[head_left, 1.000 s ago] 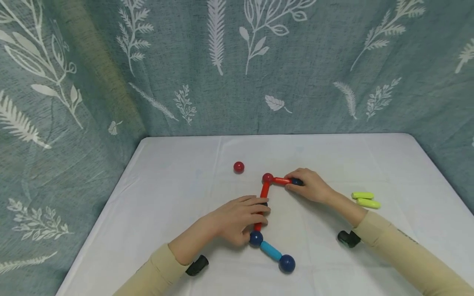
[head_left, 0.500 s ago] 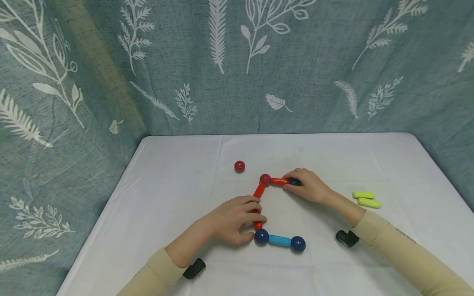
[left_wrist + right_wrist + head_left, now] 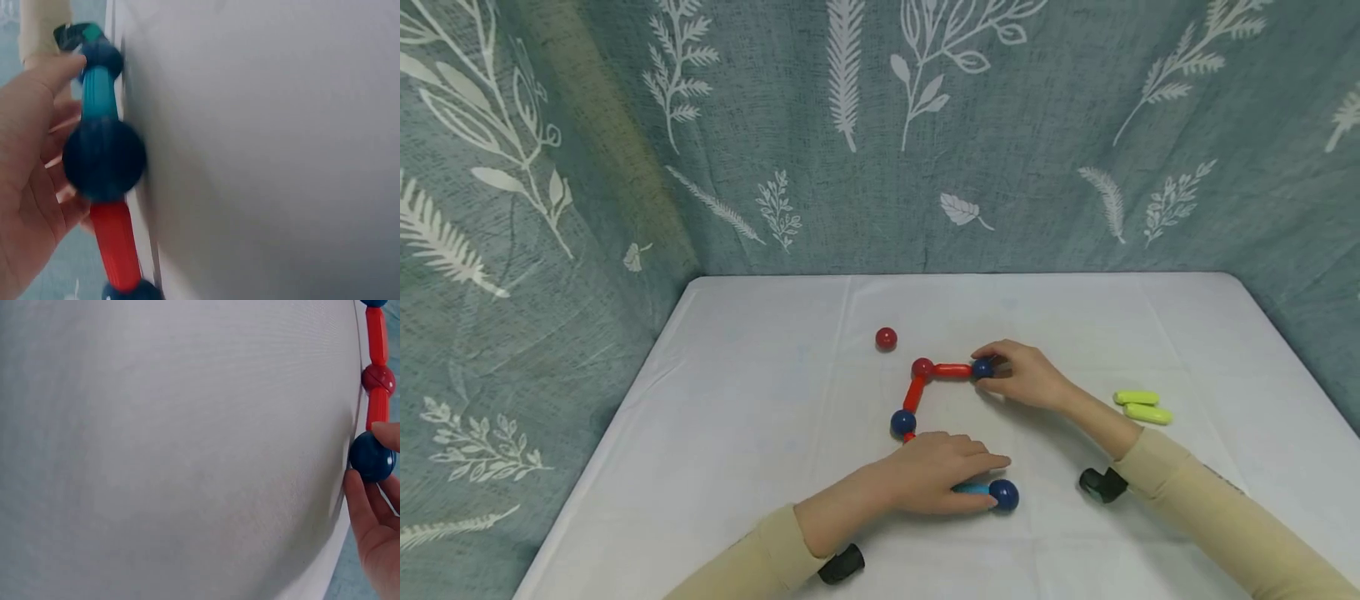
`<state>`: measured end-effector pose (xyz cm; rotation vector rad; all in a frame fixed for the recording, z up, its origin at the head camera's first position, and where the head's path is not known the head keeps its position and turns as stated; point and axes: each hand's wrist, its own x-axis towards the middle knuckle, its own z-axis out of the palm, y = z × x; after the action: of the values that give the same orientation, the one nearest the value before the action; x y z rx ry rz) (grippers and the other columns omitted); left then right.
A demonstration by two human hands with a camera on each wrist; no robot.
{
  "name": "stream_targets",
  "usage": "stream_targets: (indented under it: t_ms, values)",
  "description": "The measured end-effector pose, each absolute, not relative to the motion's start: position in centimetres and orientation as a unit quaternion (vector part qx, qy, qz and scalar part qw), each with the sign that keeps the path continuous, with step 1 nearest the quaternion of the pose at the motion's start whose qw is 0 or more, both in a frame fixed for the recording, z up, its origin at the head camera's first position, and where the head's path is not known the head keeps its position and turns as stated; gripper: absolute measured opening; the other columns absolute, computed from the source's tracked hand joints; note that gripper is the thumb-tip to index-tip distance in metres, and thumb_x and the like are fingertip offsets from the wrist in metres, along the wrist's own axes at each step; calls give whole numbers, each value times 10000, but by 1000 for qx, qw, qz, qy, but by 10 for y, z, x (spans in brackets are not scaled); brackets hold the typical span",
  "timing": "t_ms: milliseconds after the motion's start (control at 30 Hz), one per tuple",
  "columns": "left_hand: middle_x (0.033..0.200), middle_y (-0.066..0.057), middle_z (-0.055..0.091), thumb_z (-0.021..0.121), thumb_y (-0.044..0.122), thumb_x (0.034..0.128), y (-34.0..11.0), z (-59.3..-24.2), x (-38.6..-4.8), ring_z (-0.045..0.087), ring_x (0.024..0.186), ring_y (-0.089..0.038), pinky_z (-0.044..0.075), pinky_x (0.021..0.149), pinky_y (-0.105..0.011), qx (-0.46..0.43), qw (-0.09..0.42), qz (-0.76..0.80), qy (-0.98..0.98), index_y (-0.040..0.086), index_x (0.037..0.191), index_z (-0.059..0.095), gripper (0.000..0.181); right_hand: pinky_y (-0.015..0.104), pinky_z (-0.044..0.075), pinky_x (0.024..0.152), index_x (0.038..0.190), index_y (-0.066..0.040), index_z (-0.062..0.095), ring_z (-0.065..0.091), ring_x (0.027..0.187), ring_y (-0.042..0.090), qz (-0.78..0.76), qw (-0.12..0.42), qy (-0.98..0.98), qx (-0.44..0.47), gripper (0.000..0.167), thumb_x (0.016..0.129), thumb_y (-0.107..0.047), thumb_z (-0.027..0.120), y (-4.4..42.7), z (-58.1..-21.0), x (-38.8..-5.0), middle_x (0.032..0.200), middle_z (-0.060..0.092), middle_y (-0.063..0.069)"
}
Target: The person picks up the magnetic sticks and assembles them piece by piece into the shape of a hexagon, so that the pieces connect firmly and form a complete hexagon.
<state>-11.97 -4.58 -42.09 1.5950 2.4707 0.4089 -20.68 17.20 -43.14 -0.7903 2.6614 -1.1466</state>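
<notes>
Rods and balls form a joined chain. My right hand (image 3: 1026,377) pinches its end blue ball (image 3: 982,368), also in the right wrist view (image 3: 372,456). From there a red rod (image 3: 952,372) reaches a red ball (image 3: 922,368), then another red rod (image 3: 914,393) and a blue ball (image 3: 903,422). My left hand (image 3: 936,475) lies over the lower part with fingers extended, on either side of the light-blue rod (image 3: 972,488); its thumb touches the near-end blue ball (image 3: 1003,495). The left wrist view shows the corner blue ball (image 3: 104,159) and a red rod (image 3: 116,247) below it.
A loose red ball (image 3: 886,339) lies behind the chain. Two yellow-green rods (image 3: 1136,397) (image 3: 1147,414) lie to the right of my right hand. The white table (image 3: 760,358) meets a green patterned cloth (image 3: 865,208) at its back edge.
My left hand has left the red rods and moved right and nearer, uncovering a blue ball. The far red ball has slid left, and the light-blue rod has swung level. My right hand keeps its ball.
</notes>
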Motion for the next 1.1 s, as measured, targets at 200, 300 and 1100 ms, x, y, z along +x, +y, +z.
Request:
stream_targets:
  t_ms: [200, 300, 1100]
  values:
    - [1052, 91, 663, 555, 421, 983, -32, -425, -111, 596, 937, 6, 431, 704, -106, 514, 84, 147, 841, 194, 1318, 612, 409, 414, 530, 848, 1230, 18, 612, 622, 1046, 325, -393, 63, 885, -243, 398, 877, -122, 732, 171, -434, -207, 1179, 611, 185]
    - [1042, 89, 668, 568, 402, 980, -29, -426, -106, 596, 930, 15, 435, 691, -104, 498, 81, 162, 848, 183, 1301, 622, 392, 426, 528, 838, 1229, -2, 628, 628, 1020, 309, -393, 52, 885, -243, 399, 869, -127, 743, 168, -435, -207, 1166, 615, 169]
    - [1279, -34, 599, 664, 303, 937, -64, -424, -202, 533, 1189, -186, 438, 994, -335, 333, 17, 277, 901, 128, 1318, 606, 423, 372, 534, 845, 1136, -54, 688, 620, 1020, 249, -394, 36, 895, -207, 212, 930, -95, 660, 208, -421, -187, 1107, 670, 81]
